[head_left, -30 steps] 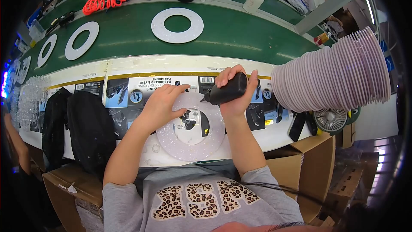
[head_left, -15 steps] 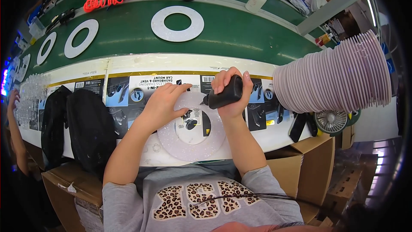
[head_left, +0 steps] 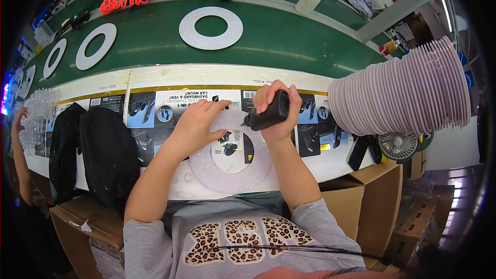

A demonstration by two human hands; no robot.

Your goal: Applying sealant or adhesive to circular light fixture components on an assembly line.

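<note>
A pale, speckled ring-shaped plate (head_left: 227,173) lies flat on the work surface right in front of me. My left hand (head_left: 195,124) presses down on its upper left part with fingers spread. My right hand (head_left: 276,111) grips a black handheld tool (head_left: 267,112), whose tip points down-left at the ring's upper right edge. A thin dark cable runs from below toward my right arm.
A tall leaning stack of pale ring plates (head_left: 400,93) lies at the right, a small fan (head_left: 398,144) under it. Green conveyor belt (head_left: 289,41) carries white rings (head_left: 211,27). Black bags (head_left: 103,150) at left, another person's arm (head_left: 18,150) far left, cardboard boxes (head_left: 380,196) below.
My right hand with the tool has shifted slightly along the ring's upper right edge. The ring and my left hand stay almost where they were.
</note>
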